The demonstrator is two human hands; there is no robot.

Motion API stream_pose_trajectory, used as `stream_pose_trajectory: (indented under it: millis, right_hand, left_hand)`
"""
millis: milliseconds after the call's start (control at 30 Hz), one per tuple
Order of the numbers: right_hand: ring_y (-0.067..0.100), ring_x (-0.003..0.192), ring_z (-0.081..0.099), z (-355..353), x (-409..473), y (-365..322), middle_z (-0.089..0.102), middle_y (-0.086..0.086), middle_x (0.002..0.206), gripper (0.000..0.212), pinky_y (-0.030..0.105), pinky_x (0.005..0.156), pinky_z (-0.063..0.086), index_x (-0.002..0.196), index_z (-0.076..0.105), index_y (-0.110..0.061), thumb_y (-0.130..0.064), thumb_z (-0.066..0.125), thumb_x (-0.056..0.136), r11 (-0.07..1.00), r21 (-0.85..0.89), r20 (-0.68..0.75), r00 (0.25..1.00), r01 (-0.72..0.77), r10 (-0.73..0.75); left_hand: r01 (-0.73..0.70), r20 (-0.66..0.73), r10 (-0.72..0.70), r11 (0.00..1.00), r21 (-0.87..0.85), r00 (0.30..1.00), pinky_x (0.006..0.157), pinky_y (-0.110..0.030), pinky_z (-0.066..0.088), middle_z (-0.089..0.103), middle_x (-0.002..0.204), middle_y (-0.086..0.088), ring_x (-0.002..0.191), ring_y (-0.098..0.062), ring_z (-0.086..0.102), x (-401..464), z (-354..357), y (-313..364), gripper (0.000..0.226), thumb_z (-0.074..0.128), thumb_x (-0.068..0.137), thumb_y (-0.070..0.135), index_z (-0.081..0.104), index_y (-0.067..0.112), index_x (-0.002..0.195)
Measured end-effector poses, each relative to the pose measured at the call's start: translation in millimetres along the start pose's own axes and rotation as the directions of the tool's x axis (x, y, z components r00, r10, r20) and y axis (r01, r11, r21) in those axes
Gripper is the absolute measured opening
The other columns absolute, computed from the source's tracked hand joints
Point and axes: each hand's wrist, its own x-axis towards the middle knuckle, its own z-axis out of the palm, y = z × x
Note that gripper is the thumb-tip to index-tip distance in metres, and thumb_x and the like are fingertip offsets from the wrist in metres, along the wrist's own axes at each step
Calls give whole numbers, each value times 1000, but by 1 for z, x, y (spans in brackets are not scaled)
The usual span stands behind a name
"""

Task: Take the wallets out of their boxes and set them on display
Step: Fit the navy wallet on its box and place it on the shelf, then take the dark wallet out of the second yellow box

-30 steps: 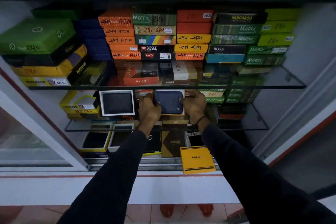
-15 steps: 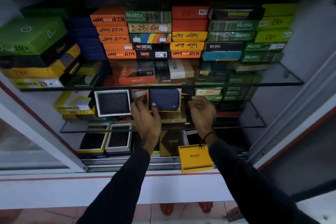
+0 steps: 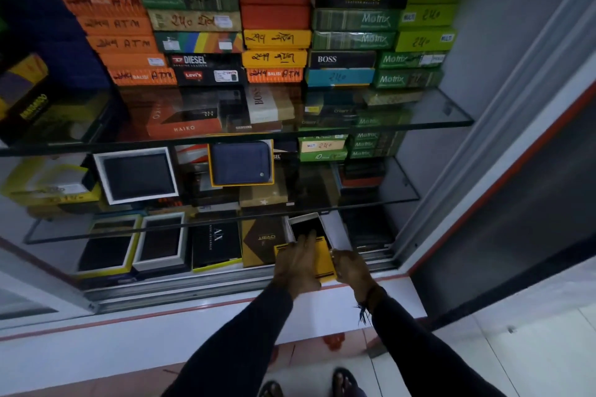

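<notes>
Presently, a glass-shelved cabinet (image 3: 451,121) is carrying stacked boxes; the blue wallet (image 3: 241,163) is standing propped in its yellow tray on the middle shelf. Below, both hands are gripping a yellow box (image 3: 325,256): left hand (image 3: 298,263) over its top, right hand (image 3: 350,267) at its edge.

Both hands low at the cabinet's near edge.
Left hand (image 3: 298,263) lies on the yellow flat box (image 3: 325,263), right hand (image 3: 350,267) just right of it; the blue wallet in its orange-rimmed tray (image 3: 240,163) stands farther back on the middle glass shelf (image 3: 380,198).
</notes>
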Motion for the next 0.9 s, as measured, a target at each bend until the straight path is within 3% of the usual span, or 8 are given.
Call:
stream_pose_trajectory:
  millis: [133,233,300,500,600,733,800,900]
  right_hand:
    - [40,84,71,0,21,10,74,24,82,37,51,83,60,72,72,-3,-38,62,72,997,-50,33,997,66,-64]
    - [30,80,68,5,8,0,71,11,76,23,44,83,56,52,72,-24,-22,73,75,974,-177,30,990,144,-140]
    - [29,89,69,6,6,-4,72,8,82,45,41,87,57,42,67,-41,-11,77,74,962,-231,-9,988,148,-154]
    - [34,83,70,13,-15,-12,68,8,71,23,44,82,59,62,72,-18,2,80,69,981,-63,54,982,181,-178]
    - [22,66,73,25,-19,-13,72,3,64,33,40,73,63,53,73,-16,-33,89,31,976,-80,105,976,201,-192]
    - [31,70,65,61,-26,-15,66,4,61,27,32,64,55,57,67,-13,-6,69,83,916,-261,166,949,304,-267]
    - [20,78,68,81,-35,-17,67,-3,73,9,19,56,48,73,69,-16,-16,77,78,851,-428,160,952,304,-259]
    - [24,98,70,92,-41,-15,72,4,100,29,26,74,55,105,70,-12,-17,77,77,713,-604,181,933,356,-312]
  left_hand:
    - [-29,-17,27,989,-147,999,92,-46,53,34,154,-10,123,-39,55,-2,-18,-13,137,95,49,36,10,28,156]
    - [-55,-46,43,954,-295,998,100,-51,49,30,155,-6,133,-39,44,-19,-38,-34,130,93,51,38,13,39,154]
    - [-110,-90,79,903,-415,993,103,-55,50,29,153,0,139,-34,37,-32,-47,-57,125,94,51,35,19,42,151]
    - [59,-70,-135,764,-643,988,97,-40,56,38,146,-1,133,-23,46,-72,-45,-127,117,97,57,12,25,37,147]
    - [172,-77,-261,803,-570,962,102,-48,52,35,144,-5,131,-25,46,-81,-36,-146,118,98,55,16,26,28,147]
    - [184,-41,-237,840,-510,971,105,-47,51,40,141,-3,131,-27,48,-81,-18,-148,115,101,43,28,36,33,139]
    - [191,-27,-233,853,-485,972,103,-41,51,40,143,-4,131,-27,49,-78,-8,-138,115,100,46,22,37,27,141]
    - [158,-40,-210,834,-530,977,104,-38,50,36,147,-4,134,-25,45,-77,5,-132,117,99,51,19,31,23,147]
